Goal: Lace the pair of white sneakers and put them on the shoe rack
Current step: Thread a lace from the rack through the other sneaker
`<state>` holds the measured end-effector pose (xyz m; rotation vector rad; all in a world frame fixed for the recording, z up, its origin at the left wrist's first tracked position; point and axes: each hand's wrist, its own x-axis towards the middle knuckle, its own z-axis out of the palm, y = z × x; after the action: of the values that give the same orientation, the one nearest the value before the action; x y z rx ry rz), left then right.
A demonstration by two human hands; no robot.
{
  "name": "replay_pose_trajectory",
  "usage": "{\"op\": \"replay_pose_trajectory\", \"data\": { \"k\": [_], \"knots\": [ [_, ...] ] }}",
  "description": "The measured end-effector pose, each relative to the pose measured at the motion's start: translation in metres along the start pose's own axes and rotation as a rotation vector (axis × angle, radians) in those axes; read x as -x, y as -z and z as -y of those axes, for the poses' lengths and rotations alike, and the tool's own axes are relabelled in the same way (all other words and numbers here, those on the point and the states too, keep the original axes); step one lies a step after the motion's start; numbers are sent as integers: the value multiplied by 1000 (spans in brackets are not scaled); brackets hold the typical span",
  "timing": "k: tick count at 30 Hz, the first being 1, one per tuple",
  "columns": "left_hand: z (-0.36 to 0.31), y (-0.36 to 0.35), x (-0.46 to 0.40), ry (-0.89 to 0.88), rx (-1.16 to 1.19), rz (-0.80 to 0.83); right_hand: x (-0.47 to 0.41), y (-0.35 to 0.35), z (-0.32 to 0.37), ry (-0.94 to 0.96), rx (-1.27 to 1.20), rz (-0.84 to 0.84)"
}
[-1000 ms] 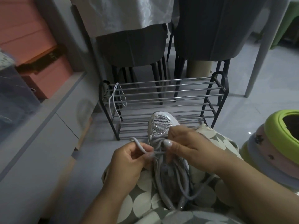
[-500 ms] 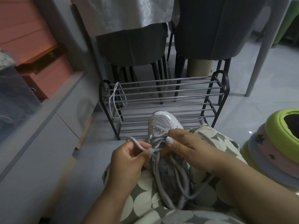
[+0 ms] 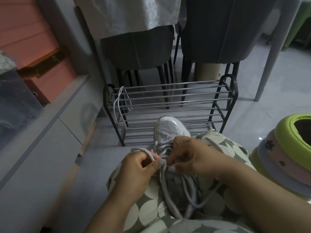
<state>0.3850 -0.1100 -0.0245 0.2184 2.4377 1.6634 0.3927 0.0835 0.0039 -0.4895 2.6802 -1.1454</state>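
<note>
From the head camera, a white sneaker (image 3: 170, 130) lies on the person's lap, toe pointing away toward the shoe rack (image 3: 170, 105). The lap is covered by cloth with large pale dots (image 3: 148, 206).

The left hand (image 3: 136, 167) sits at the left side of the sneaker, its fingers curled, thumb and forefinger pinching a grey shoelace (image 3: 148, 153) that arcs up and over the hand from the eyelets. The right hand (image 3: 193, 157) lies over the middle of the sneaker, just beside the left hand, thumb tips nearly touching. Its fingers are bent down into the lacing near the toe-side eyelets; they appear to pinch the lace there, though the exact grip is hidden under the knuckles. Below both hands, loose loops of the same lace trail down over the sneaker's opening toward the person's body.

Beyond the hands, the shoe rack stands on the floor (image 3: 262, 115), black-framed with metal bars. A second, white lace (image 3: 117, 105) hangs over its top bars at the far left end. Behind the rack stand two dark chairs (image 3: 138, 47) under a pale tablecloth (image 3: 127, 14). To the right of the right hand is a stack of coloured stools (image 3: 286, 148), green on top. To the left of the left hand runs a grey cabinet (image 3: 42, 148).
</note>
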Motion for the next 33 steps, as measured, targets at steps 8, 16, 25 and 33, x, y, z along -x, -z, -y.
{"op": "replay_pose_trajectory", "data": {
  "k": [8, 16, 25, 33],
  "knots": [
    [4, 3, 1, -24, -2, 89, 0, 4, 0, 10, -37, 34],
    [5, 3, 0, -51, 18, 100, 0, 1, 3, 14, 96, 3],
    [6, 5, 1, -69, 39, 110, -7, -18, -8, 167, 214, -138],
    [1, -7, 3, -29, 44, -61, -2, -10, -13, 289, 15, -250]
  ]
}}
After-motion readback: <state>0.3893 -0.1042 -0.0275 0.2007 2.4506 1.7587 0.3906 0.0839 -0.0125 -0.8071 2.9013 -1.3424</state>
